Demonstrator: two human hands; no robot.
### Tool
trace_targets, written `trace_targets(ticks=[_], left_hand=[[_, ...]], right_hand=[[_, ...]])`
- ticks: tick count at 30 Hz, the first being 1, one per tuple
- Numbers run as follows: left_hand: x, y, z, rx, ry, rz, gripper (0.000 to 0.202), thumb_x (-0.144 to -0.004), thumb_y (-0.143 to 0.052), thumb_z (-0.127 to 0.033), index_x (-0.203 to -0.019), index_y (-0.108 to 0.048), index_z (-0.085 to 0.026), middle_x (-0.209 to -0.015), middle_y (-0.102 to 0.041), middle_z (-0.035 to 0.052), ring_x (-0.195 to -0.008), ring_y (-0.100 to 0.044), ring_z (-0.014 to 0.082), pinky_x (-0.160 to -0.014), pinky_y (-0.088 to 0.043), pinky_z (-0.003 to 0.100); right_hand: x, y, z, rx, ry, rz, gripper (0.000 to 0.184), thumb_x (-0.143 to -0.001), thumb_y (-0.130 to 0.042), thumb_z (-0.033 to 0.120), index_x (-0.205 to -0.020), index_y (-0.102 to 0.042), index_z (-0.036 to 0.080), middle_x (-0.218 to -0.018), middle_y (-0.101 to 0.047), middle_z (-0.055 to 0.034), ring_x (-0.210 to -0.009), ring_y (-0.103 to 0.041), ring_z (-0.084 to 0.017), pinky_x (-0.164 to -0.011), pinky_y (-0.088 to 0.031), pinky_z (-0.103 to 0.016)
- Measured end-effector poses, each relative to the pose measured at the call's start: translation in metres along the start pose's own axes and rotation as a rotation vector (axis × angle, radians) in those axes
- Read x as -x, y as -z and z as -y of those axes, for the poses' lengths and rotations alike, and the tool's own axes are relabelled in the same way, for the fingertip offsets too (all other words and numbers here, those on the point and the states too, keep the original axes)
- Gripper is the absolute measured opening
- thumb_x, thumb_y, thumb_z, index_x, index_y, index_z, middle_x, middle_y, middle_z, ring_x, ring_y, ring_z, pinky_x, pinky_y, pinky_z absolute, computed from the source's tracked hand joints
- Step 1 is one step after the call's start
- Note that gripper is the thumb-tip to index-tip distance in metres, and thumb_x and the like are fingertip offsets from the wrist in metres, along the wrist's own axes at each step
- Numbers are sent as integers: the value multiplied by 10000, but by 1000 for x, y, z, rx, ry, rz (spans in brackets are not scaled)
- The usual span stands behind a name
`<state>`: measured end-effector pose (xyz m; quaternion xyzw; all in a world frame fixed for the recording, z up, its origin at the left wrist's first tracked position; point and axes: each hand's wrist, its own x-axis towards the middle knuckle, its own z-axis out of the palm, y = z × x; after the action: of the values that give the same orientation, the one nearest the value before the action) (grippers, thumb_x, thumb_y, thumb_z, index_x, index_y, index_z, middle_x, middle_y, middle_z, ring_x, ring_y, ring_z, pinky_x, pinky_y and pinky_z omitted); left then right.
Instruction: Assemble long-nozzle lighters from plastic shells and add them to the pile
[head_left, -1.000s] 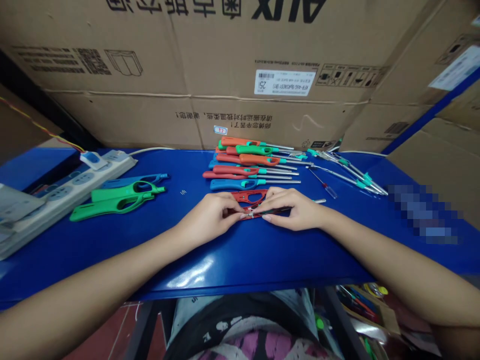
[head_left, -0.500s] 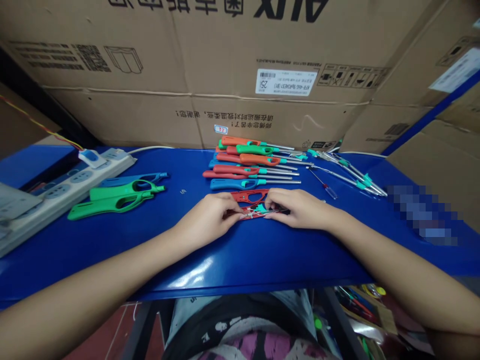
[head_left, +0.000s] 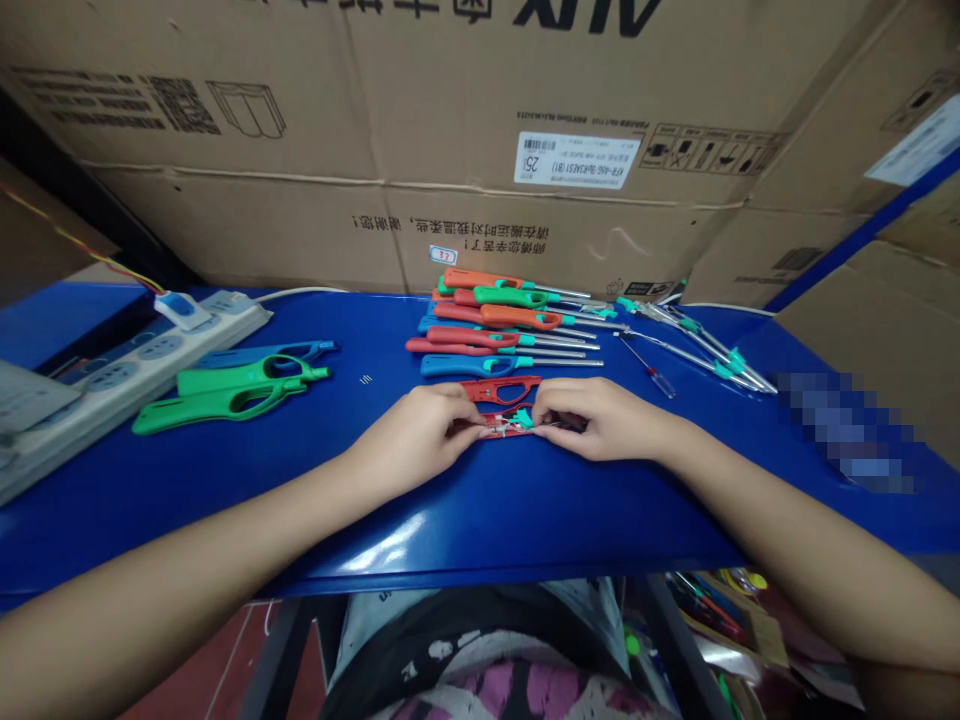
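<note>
An opened red lighter handle half (head_left: 507,432) lies between my hands on the blue table, with thin wires and a teal trigger (head_left: 521,418) in it. My left hand (head_left: 431,425) pinches its left end between thumb and fingers. At the other end my right hand (head_left: 592,418) is closed, its fingertips by the teal trigger and wires; part of what it grips is hidden. Just behind lies the other red handle half (head_left: 501,390), untouched or nearly so. Beyond it several assembled long-nosed lighters (head_left: 480,367) are piled, their metal tubes pointing right.
Green handle shells (head_left: 217,405) lie at left beside a white power strip (head_left: 127,370). Several small screws (head_left: 365,380) rest near them. A screwdriver (head_left: 660,382) and loose metal lighter tubes (head_left: 712,350) lie at right. A cardboard box (head_left: 442,130) stands along the back.
My right hand has shifted very slightly at the right end of the red handle half. My left hand keeps its hold; the view has tilted a little.
</note>
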<state>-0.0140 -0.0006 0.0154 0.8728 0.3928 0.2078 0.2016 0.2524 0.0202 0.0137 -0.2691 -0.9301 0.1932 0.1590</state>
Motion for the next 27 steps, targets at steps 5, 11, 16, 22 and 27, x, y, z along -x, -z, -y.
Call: trace_targets(ticks=[5, 11, 16, 22, 27], left_hand=[[1, 1, 0, -6, -4, 3, 117, -909, -674, -169, -941, -787, -174, -860, -716, 45, -755, -662, 161, -671, -487, 258], [2, 1, 2, -24, -31, 5, 133, -917, -664, -179, -969, -787, -185, -877, -715, 44, -760, -671, 162, -683, -506, 265], [2, 1, 3, -30, -72, -5, 131, -925, -655, -182, -979, -774, -185, -881, -708, 42, -769, -671, 158, -709, -520, 262], [4, 1, -1, -170, -32, -9, 209, -922, -635, -270, -1109, -699, -204, -1028, -709, 60, -865, -680, 204, -696, -518, 284], [4, 1, -8, -180, -102, -5, 206, -935, -595, -298, -1107, -637, -193, -1090, -668, 80, -1036, -608, 259, -883, -525, 392]], right_hand=[[-1, -1, -2, 13, -36, -27, 78, -950, -572, 233, -949, -635, 186, -810, -632, -15, -682, -546, -121, -638, -410, -234], [2, 4, -1, -23, 5, 14, 110, -909, -628, 245, -1000, -639, 184, -817, -624, -16, -661, -529, -116, -610, -416, -229], [2, 3, -4, -23, 14, -2, 98, -947, -565, 197, -983, -655, 182, -863, -656, -30, -680, -544, -120, -635, -425, -243], [2, 4, -5, -9, 7, -3, 96, -938, -575, 185, -983, -659, 182, -901, -672, -44, -693, -560, -129, -633, -438, -248], [3, 8, -6, -32, 33, 9, 158, -947, -545, 167, -1041, -671, 181, -972, -683, -67, -819, -617, -157, -726, -489, -270]])
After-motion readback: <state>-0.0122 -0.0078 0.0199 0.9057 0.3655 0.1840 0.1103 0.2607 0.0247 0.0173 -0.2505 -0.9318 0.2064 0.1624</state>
